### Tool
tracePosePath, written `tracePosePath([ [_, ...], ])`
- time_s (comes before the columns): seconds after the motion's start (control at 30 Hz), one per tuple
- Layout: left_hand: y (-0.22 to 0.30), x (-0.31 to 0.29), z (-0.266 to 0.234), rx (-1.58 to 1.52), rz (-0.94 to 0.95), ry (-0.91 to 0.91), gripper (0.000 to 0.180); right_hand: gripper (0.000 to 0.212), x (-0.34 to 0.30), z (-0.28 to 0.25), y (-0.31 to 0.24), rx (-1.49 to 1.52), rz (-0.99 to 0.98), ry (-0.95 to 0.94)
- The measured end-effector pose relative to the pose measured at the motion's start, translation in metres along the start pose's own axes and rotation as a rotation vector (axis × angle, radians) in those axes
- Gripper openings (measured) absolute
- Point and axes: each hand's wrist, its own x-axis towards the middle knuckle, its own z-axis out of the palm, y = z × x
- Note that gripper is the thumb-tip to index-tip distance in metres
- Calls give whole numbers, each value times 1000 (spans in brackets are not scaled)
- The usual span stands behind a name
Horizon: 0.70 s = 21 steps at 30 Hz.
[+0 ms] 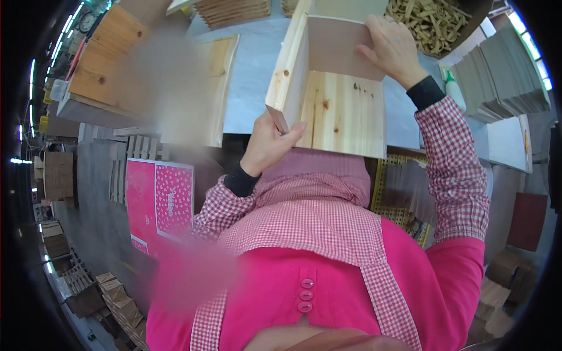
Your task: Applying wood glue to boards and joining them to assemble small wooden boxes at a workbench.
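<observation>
In the head view, the wooden box [339, 114], with no wall showing on its near or right side, sits in front of the person's waist, its near edge poking out past the worktop [252, 99]. The left hand [272, 143] pinches the near end of the box's left wall, thumb on the inner side and fingers curled round the outside. The right hand [398, 50] clasps the far right corner of the box's back panel — fingers over the edge, thumb against the inner face.

The overhang looks like the first risk: if the left hand let go, the near end could tip off toward the apron [316, 225]. The two holds sit at opposite corners, so an uneven pull might twist the box and work a joint loose; whether those joints are fixed, I cannot tell. With the right side bare, the back panel has little to brace it there, and hard pressure from the right hand could bend it outward.

A swing to the right might bring the right sleeve [448, 152] against the green-capped bottle [453, 90] just right of the box, or the stack of thin boards [500, 73] beyond it. Behind the box's right corner, the carton of curled wood strips [433, 23] stands near enough for a shove to spill some. The pine board [216, 70] left of the box is partly blurred out — its clearance is hard to judge.
</observation>
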Motion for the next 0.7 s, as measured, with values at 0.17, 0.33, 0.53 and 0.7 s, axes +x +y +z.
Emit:
tracePosePath([
  [0.17, 1, -3, 2, -12, -1, 54, 28, 40, -1, -5, -5, 18, 10, -22],
  [0.33, 7, -3, 2, -3, 13, 78, 25, 40, 2, -5, -4, 52, 47, -62],
  [0.53, 6, -7, -1, 78, -41, 52, 27, 40, 2, -7, -9, 91, 51, -59],
  [0.7, 23, -3, -2, 27, -30, 10, 34, 40, 6, -4, -5, 96, 94, -95],
])
